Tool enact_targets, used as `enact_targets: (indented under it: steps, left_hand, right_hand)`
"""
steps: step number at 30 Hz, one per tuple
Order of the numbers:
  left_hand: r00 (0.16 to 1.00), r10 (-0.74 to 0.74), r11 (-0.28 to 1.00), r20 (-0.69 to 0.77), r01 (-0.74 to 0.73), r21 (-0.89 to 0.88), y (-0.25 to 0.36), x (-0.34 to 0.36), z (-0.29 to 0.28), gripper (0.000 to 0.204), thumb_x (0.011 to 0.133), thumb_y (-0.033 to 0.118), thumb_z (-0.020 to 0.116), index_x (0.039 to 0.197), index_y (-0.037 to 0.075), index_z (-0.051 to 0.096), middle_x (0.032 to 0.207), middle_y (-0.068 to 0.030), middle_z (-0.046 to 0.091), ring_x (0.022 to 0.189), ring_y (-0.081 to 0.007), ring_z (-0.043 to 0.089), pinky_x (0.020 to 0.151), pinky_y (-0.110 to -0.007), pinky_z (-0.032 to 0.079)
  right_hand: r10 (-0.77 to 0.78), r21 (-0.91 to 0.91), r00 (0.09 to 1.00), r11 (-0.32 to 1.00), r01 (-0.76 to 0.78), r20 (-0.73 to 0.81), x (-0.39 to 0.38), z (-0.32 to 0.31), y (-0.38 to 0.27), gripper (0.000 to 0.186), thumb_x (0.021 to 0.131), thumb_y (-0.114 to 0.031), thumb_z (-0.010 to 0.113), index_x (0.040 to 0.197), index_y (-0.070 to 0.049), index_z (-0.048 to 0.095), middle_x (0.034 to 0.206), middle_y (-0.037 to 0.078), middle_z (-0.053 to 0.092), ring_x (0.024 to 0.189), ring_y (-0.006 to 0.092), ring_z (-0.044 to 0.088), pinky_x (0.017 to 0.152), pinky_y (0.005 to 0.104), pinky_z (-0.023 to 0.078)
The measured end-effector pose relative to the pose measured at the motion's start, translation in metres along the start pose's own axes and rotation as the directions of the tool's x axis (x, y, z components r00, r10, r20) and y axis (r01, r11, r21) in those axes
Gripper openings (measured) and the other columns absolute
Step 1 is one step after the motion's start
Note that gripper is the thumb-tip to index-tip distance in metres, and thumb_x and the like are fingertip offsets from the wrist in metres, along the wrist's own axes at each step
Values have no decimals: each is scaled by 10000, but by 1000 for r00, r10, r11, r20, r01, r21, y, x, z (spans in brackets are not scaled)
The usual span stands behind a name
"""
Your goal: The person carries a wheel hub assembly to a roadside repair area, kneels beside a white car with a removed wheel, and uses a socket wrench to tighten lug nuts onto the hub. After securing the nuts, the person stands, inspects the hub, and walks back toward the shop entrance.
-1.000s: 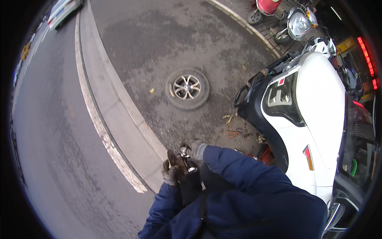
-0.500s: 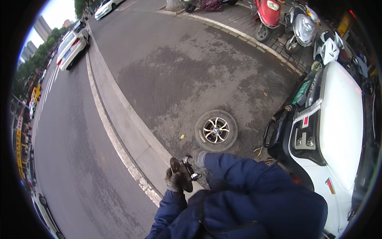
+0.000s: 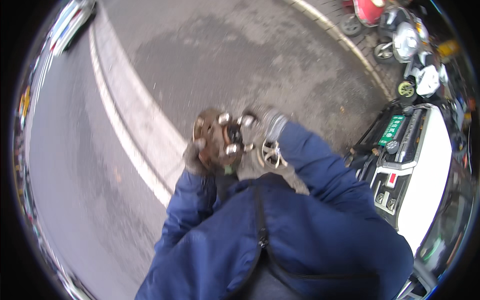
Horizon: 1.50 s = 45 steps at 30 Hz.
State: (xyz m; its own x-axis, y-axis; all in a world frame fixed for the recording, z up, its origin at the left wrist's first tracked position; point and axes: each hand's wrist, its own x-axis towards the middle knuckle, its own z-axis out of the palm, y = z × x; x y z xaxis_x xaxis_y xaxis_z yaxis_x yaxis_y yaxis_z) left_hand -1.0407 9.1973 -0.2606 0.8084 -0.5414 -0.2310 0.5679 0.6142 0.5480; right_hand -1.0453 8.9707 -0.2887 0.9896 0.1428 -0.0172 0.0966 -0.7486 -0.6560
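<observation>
Component (image 3: 212, 142), round, brown and metallic, presents its broad face with bright fittings (image 3: 232, 149) to the camera; half a second earlier it shows nearly edge-on. Both hands now stand higher in the view and farther from the blue jacket (image 3: 305, 220). The spoked wheel (image 3: 271, 154), fully visible in the preceding frame, is now partly covered by the right sleeve (image 3: 320, 162). The view has also turned, so that more of the front of the white vehicle (image 3: 430, 175), with its green plate (image 3: 393, 130), is exposed at the right.

The component is held in the air, above the pavement. The left grip (image 3: 194, 157), gloved, is closed on its lower left edge. The right grip (image 3: 267, 120), also gloved, is located at its upper right, with the fingers at a bright metal piece (image 3: 246, 120). Motion blur obscures this contact; whether the right grip is closed on the piece cannot be told.
</observation>
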Motion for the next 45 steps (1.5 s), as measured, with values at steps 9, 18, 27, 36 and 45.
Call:
enact_targets:
  steps: [9, 18, 27, 36, 45]
  left_hand:
    - [963, -233, 969, 134, 217, 119, 49, 236, 35, 631, 657, 154, 666, 1220, -6, 429, 1128, -153, 549, 998, -295, 567, 862, -407, 484]
    - [878, -408, 909, 249, 366, 199, 35, 539, 69, 611, 639, 315, 685, 1136, 28, 474, 991, -152, 559, 842, -304, 574, 718, -446, 497]
    - [828, -532, 844, 178, 500, 194, 79, 833, 47, 487, 790, 490, 348, 1127, 193, 537, 1086, -77, 534, 1076, -320, 479, 898, -666, 278]
    - [723, -561, 714, -403, 669, 205, 40, 1195, 75, 404, 773, 475, 469, 1063, 206, 551, 900, -98, 583, 755, -320, 547, 760, -612, 415]
    - [683, -714, 700, 154, 700, 143, -31, 1487, 281, 513, 821, 563, 327, 1131, 218, 548, 1039, -62, 583, 961, -285, 543, 768, -595, 353]
  right_hand:
    - [514, -2, 857, 858, -514, 21, 148, -66, 82, 285, 839, -307, 530, 989, -73, 596, 894, 187, 615, 849, 343, 596, 760, 422, 464]
    - [669, 368, 735, 715, -595, -110, 274, -187, 310, 214, 837, -239, 553, 940, -64, 622, 832, 156, 637, 721, 279, 613, 663, 392, 470]
    - [817, 167, 518, 564, -809, -253, 293, -372, 530, 344, 808, -331, 558, 1040, -83, 614, 888, 165, 637, 835, 323, 609, 732, 403, 475]
    - [978, 528, -66, -162, -834, 196, 313, -420, 651, 388, 817, -360, 532, 964, -15, 633, 768, 166, 639, 688, 291, 626, 631, 406, 477]
    - [839, 590, -255, -525, -613, 481, 388, -468, 867, 433, 834, -425, 552, 780, -1, 621, 602, 107, 585, 485, 265, 560, 455, 389, 445]
